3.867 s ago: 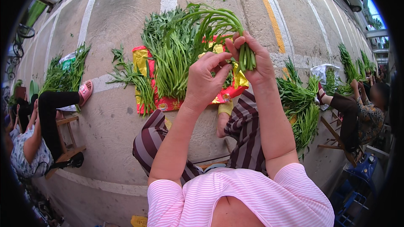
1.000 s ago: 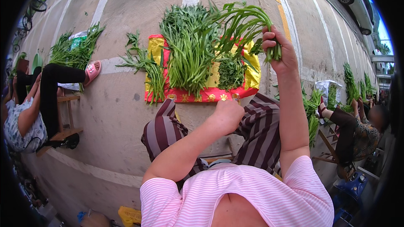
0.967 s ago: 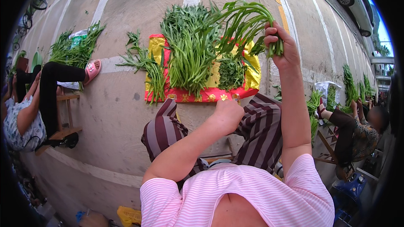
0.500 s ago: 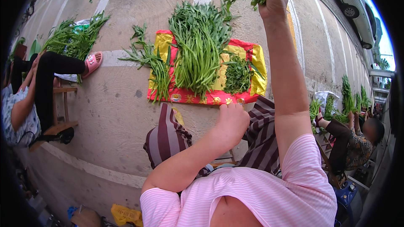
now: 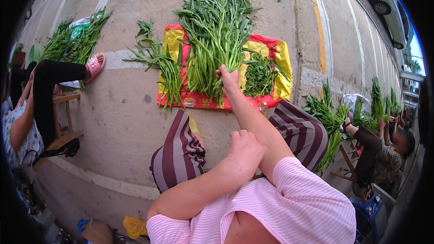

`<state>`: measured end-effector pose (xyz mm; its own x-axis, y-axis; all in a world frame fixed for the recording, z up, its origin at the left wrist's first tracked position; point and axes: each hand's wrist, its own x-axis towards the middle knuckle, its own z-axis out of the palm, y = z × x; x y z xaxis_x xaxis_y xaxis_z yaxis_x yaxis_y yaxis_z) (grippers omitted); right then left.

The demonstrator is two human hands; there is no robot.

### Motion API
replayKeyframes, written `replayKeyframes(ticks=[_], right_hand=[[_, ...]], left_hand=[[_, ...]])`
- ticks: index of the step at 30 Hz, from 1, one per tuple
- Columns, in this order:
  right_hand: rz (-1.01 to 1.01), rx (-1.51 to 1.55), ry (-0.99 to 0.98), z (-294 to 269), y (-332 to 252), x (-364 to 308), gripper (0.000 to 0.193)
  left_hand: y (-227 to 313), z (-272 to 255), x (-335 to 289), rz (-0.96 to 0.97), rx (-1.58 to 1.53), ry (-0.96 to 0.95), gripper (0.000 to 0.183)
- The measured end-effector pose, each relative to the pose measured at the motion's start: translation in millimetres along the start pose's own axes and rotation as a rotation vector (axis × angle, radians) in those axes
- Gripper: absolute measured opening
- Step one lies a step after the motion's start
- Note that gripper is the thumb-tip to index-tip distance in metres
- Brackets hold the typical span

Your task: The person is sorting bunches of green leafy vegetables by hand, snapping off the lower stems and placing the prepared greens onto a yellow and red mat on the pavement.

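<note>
A big heap of water spinach [image 5: 216,27] lies with its leaves pointing away from me and its stems toward me. My right hand [image 5: 229,79] is closed around stems at the heap's right side. Below it, my left hand [image 5: 245,151] is curled beside my right forearm; its fingertips and anything in them are hidden. The heap rests on a flattened red and yellow sack [image 5: 282,74]. Left of the heap is a smaller bunch of long greens [image 5: 169,74], partly off the sack. A low pile of short leafy pieces [image 5: 260,76] sits to the right.
Another person's leg with a pink sandal [image 5: 95,65] is at the left, near more greens [image 5: 74,40]. At right, a seated person [image 5: 384,153] is beside further stems [image 5: 325,113]. A blue plastic object [image 5: 373,210] stands behind my right side. Parked cars [image 5: 389,9] are far right.
My right hand has swung down from the upper right with its greens onto the heap. My left hand has drawn back toward me. Greens at the right, behind my arm before, now show.
</note>
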<state>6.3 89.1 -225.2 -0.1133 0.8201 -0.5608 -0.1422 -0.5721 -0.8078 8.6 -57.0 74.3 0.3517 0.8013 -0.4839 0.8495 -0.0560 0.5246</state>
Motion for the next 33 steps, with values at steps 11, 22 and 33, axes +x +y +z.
replayKeyframes(ticks=[11,22,33], right_hand=[[0.000,-0.414,-0.056,-2.5,7.6,4.4,0.062],[-0.081,-0.770,0.019,-6.3,-16.3,-56.8,0.062],[0.022,-0.748,-0.087,-41.6,-31.3,-75.8,0.061]], left_hand=[[4.6,-5.8,2.1,0.054,0.045,0.033,0.027],[1.0,1.9,3.9,0.281,-0.233,0.067,0.012],[-21.7,-39.0,7.5,0.368,-0.451,0.349,0.023]])
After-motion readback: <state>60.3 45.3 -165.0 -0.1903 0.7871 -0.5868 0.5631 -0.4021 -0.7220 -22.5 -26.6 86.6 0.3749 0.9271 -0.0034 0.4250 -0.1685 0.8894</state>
